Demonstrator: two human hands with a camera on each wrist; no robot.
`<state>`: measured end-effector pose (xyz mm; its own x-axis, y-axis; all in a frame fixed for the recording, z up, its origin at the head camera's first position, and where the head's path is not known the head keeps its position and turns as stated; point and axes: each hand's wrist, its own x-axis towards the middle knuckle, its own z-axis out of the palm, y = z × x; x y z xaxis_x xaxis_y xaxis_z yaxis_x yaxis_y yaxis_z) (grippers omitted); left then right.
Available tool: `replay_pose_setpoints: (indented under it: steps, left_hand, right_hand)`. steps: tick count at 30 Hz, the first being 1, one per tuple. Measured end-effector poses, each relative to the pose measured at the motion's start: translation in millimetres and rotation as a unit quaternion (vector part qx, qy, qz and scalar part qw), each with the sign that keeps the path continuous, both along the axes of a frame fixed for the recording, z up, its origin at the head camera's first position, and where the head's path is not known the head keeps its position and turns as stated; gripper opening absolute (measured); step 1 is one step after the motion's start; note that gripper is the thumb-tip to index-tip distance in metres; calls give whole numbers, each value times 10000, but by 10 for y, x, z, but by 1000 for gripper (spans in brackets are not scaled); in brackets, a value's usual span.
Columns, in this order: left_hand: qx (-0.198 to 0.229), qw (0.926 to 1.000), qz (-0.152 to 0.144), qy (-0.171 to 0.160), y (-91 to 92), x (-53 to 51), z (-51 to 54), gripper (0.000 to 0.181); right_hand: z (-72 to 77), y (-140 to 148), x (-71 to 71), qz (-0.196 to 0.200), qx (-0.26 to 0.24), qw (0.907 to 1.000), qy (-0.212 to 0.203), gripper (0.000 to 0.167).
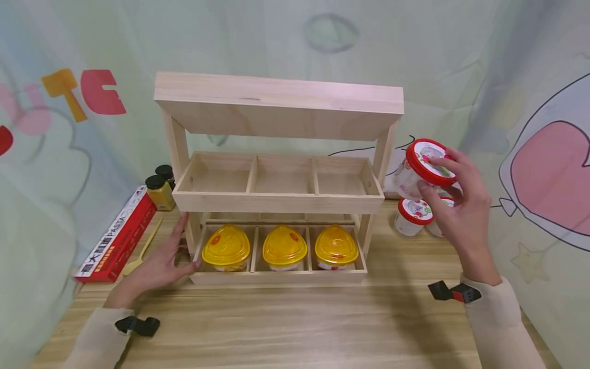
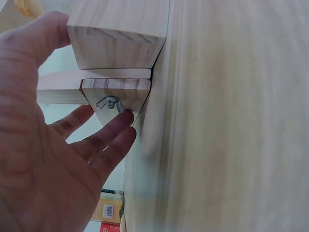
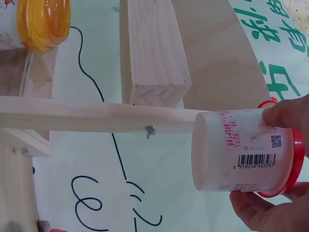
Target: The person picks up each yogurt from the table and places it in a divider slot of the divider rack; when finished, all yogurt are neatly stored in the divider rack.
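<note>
At the right hand (image 1: pixel 465 215) we find the grip clamped on a cup (image 3: pixel 241 150), thumb and fingers bearing from opposite sides near its red-rimmed lid (image 1: pixel 423 149). The cup is held above the desk (image 1: pixel 286 318), to the right of the rack (image 1: pixel 276 120) and close to the rack's right post (image 1: pixel 386 154). Its long axis runs from lid to base; in the head view the lid is uppermost and tilted, the base leaning toward the rack. The relation on which a move would turn, we judge, is sideways: the right-hand compartment (image 1: pixel 343 179) of the rack's upper tray (image 1: pixel 281 203) lies leftward of the cup, with the post between them, and the right hand is clearly the nearer. We cannot tell how cup and post compare in depth.

At the rack's left end we note the left hand (image 1: pixel 159 264), its thumb and fingers apart, resting about the wood near a wing nut (image 2: pixel 111 102).

Farther out, we see three yellow-lidded tubs (image 1: pixel 285 248), side by side in separate compartments of the rack's lower tray (image 1: pixel 281 278). Right of the rack, below the held cup, two more cups (image 1: pixel 407 225) stand on the desk, one partly hidden by the right hand. Left of the rack are a red-and-white pasta box (image 1: pixel 117 233), a pale utensil (image 1: pixel 132 266) and two dark-lidded jars (image 1: pixel 160 197). Behind the rack hangs a printed cloth (image 1: pixel 258 41).
</note>
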<state>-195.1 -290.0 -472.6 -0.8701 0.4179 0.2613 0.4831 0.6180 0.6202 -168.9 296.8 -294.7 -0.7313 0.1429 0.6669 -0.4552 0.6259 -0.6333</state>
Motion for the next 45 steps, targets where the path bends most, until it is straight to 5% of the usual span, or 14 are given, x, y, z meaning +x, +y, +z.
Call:
replay_pose_setpoints:
  steps: [20, 45]
  left_hand:
    - [-47, 9999, -1, -128, 3, 7, 26, 135]
    - [50, 9997, -27, -226, -2, 0, 30, 132]
  right_hand:
    - [242, -384, -14, 771, 256, 9967, -68, 55]
    - [145, -1255, -343, 2154, 243, 9760, 182, 49]
